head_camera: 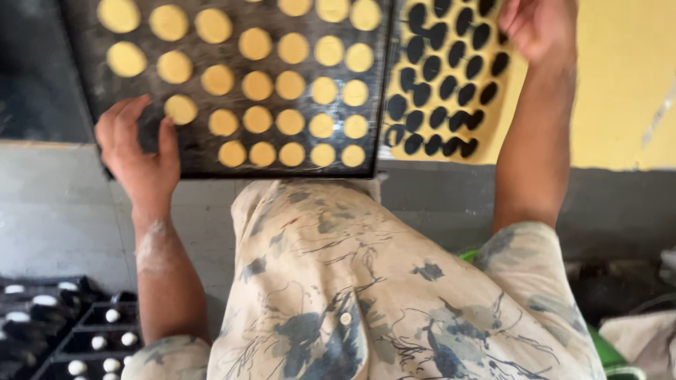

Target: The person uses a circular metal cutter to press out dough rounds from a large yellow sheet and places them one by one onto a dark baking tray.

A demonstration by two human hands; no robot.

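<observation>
A black baking tray [193, 163] lies in front of me, filled with rows of round yellow dough discs [290, 121]. My left hand [137, 151] grips its near left corner, fingers and thumb on the tray's surface beside one disc. To the right of the tray is a rolled yellow dough sheet [620, 70] with many round holes cut out of it. My right hand [539, 24] reaches over the far part of that sheet. Its fingers are cut off by the top edge of the view.
Black crates [84, 331] holding small white round pieces stand at the lower left. A green object [605, 348] and a pale cloth [644, 338] show at the lower right. The front of the grey counter [63, 211] runs below the tray. My patterned shirt fills the lower middle.
</observation>
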